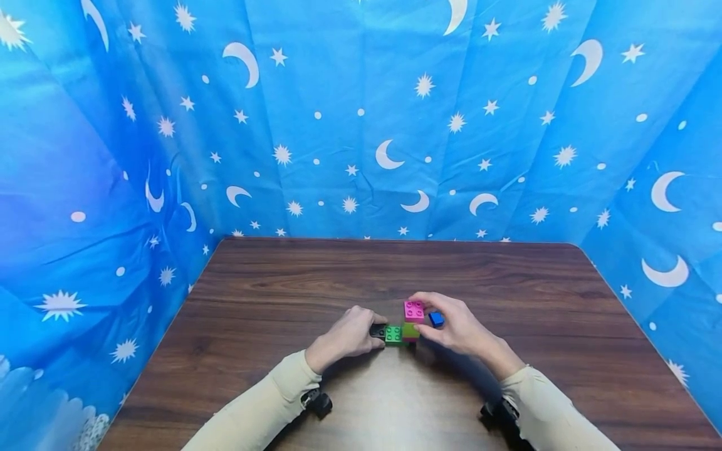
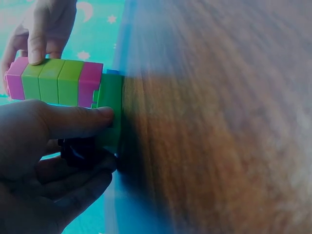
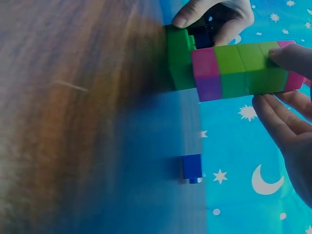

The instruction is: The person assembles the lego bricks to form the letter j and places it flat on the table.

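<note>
A column of toy building bricks stands on one end of a long green brick (image 1: 393, 335). It has a pink brick (image 1: 414, 311) on top, several lime bricks (image 2: 48, 80) in the middle and another pink brick (image 3: 204, 66) at the bottom. Whether the column is pressed fully down I cannot tell. A black brick (image 1: 376, 330) sits at the green brick's other end. My left hand (image 1: 346, 332) pinches the green brick around the black one, with its thumb (image 2: 78, 121) on the near side. My right hand (image 1: 459, 322) grips the column's upper part between thumb and fingers.
A small blue brick (image 1: 436, 319) lies on the wooden table (image 1: 293, 275), just behind the column and partly enclosed by my right hand. Blue cloth (image 1: 338, 125) with moons and stars hangs behind the table and along its sides.
</note>
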